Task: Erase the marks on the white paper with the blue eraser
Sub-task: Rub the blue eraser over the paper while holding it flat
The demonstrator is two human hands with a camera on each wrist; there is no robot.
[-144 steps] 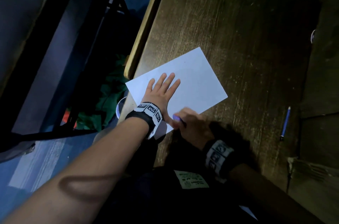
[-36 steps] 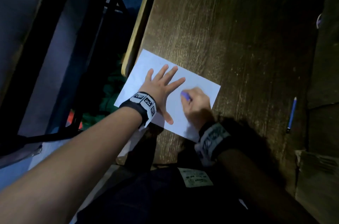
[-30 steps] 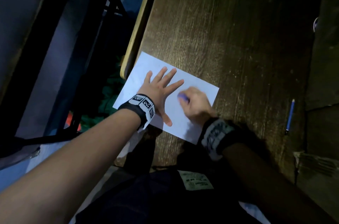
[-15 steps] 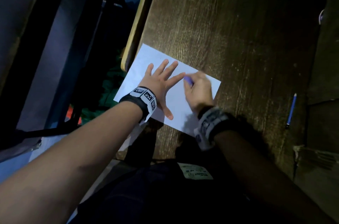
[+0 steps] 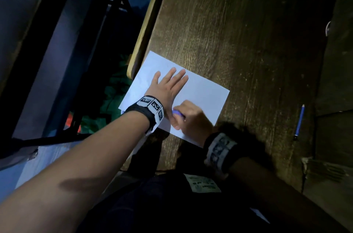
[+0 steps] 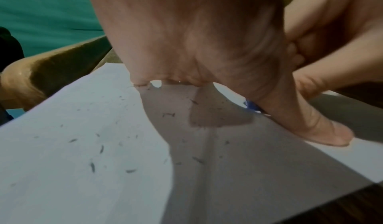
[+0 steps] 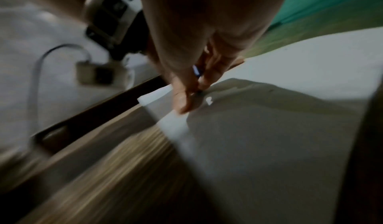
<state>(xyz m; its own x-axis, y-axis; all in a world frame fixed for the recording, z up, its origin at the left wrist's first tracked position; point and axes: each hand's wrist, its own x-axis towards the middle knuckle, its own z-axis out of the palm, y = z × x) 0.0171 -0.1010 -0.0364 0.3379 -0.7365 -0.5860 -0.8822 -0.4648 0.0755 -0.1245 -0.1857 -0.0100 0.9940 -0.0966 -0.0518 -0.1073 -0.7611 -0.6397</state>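
Note:
A white paper (image 5: pixel 206 95) lies on the dark wooden desk (image 5: pixel 238 32) near its left edge. My left hand (image 5: pixel 168 85) lies flat on the paper with straight fingers, pressing it down. My right hand (image 5: pixel 189 116) pinches the blue eraser (image 5: pixel 176 112) and holds it against the paper's near part, close beside the left wrist. In the left wrist view the paper (image 6: pixel 82 145) carries several dark eraser crumbs, and a bit of the eraser (image 6: pixel 249 105) shows behind my left thumb. The right wrist view is blurred; the eraser (image 7: pixel 196 71) shows between the fingers.
A blue pencil (image 5: pixel 299 122) lies on the desk to the right. The desk's rounded left edge (image 5: pixel 141 41) runs next to the paper, with a dark metal frame (image 5: pixel 80 80) and green cloth (image 5: pixel 114 87) below. A stepped wooden ledge (image 5: pixel 336 80) stands at the far right.
My right hand has drawn the eraser back from the paper's far edge to its near part beside the left wrist. The left hand has stayed flat on the paper.

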